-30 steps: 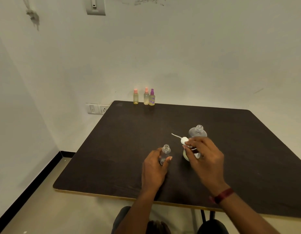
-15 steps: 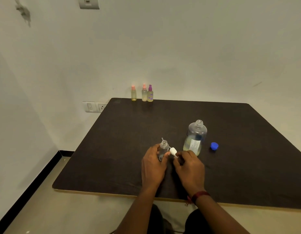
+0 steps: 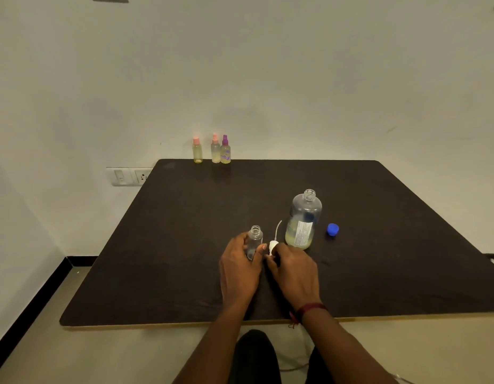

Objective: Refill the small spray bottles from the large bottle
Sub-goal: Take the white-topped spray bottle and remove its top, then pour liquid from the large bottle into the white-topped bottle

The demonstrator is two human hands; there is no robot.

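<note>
Dark tabletop [image 3: 185,245] meets a pale wall at its far edge. The large bottle [image 3: 302,220] stands upright and uncapped, with a shallow yellowish charge at its base. Its blue cap [image 3: 332,229] lies just right of it, clear of any pouring path.

Left of the large bottle, the left hand [image 3: 240,270] wraps the open small spray bottle [image 3: 254,239], probably to steady it upright. Between the two bottles, the right hand [image 3: 294,270] pinches the white pump head [image 3: 273,246], dip tube exposed; fill level cannot be told.

Three capped spray bottles [image 3: 215,149] stand well behind the large bottle, at the far edge. Bare surface behind and to the right of the large bottle leaves room for lifting and tilting.
</note>
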